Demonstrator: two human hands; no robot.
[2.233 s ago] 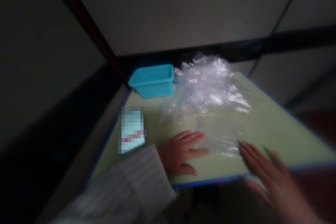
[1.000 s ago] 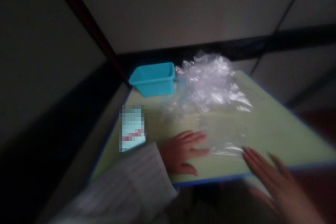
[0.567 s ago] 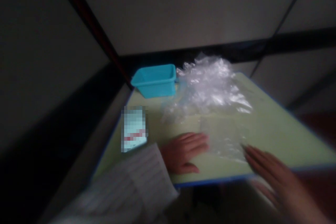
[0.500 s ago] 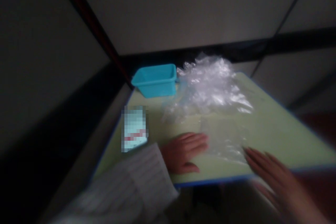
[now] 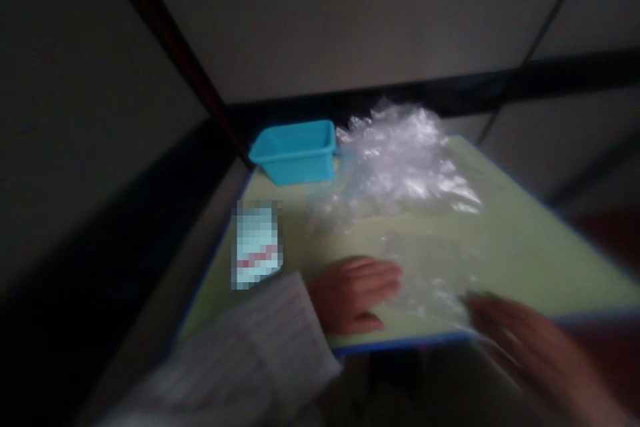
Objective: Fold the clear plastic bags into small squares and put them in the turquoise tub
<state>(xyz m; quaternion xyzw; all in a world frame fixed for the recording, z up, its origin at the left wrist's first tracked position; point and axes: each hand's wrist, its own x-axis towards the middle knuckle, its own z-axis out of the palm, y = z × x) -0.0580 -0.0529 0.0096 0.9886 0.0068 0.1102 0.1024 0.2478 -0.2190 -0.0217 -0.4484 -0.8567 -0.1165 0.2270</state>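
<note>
My left hand [image 5: 357,293] lies flat on the table, palm down, its fingers stretched out to the left edge of a clear plastic bag [image 5: 425,280]. This bag is spread thin near the front of the table. At the table's front edge, my right hand [image 5: 525,340] is smeared by motion. Its fingertips point at the bag's lower right corner, and a shiny streak like clear film shows under the fingers. Whether they grip the film cannot be made out.
Behind the bag lies a crumpled heap of clear plastic bags [image 5: 405,153]. A turquoise plastic basket [image 5: 305,170] stands at the back left of the yellow-green table [image 5: 520,247] with its blue edge. A pixelated pale item [image 5: 257,243] lies at the left. Walls rise behind and to the left.
The spread bag has shifted slightly toward the front edge. My right hand has moved a little downward and blurred; my left hand has slid slightly right.
</note>
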